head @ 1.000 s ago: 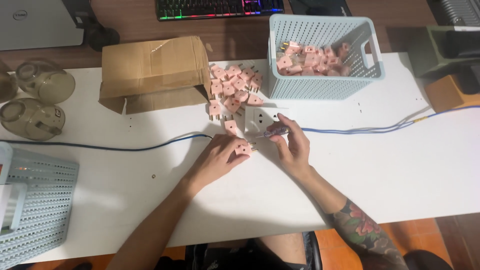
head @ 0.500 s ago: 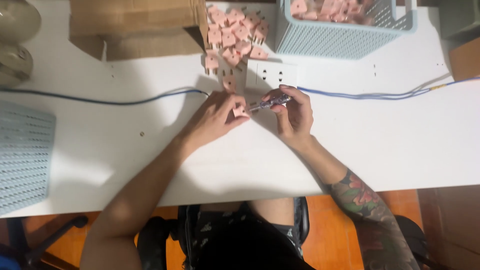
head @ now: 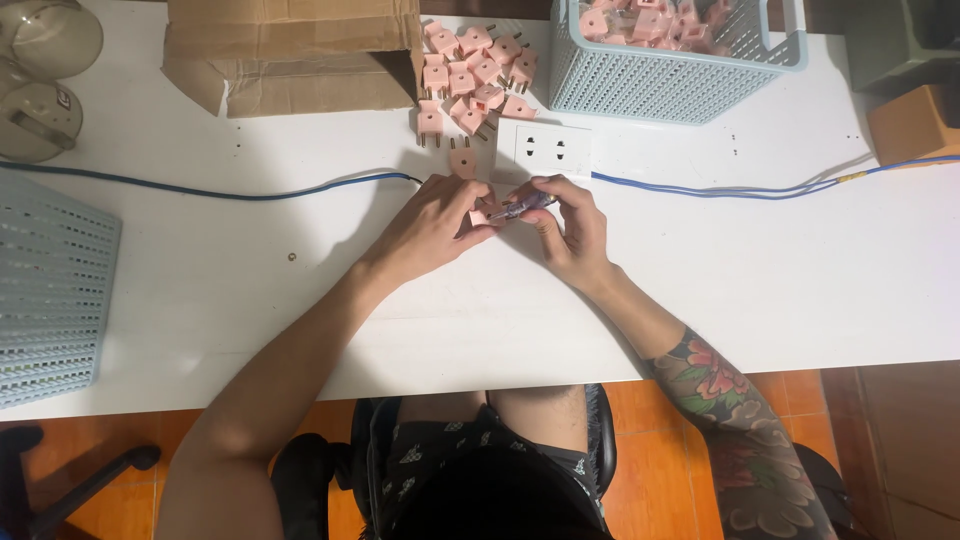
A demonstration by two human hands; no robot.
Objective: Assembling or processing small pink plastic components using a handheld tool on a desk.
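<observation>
Left hand (head: 432,228): grip closed around a small pink plug (head: 481,214), pinched at its body between thumb and fingers. Right hand (head: 570,228): grip closed on a slim screwdriver (head: 520,208), tip laid against the plug. Both hands sit just off the tabletop (head: 700,270), toward its far edge, middle.

Handling judgement: plug looks a light, rigid moulded plastic piece, smooth-sided, apt to twist under the tool; best held across the flat sides of the body, prongs left free. Whether the prongs point up or down here cannot be told.

Just beyond: white socket plate (head: 545,150) on a blue cable (head: 250,190). Loose pink plugs (head: 470,75) heaped past it, beside a cardboard box (head: 290,50). Pale blue basket (head: 660,80) at far right holds more.
</observation>
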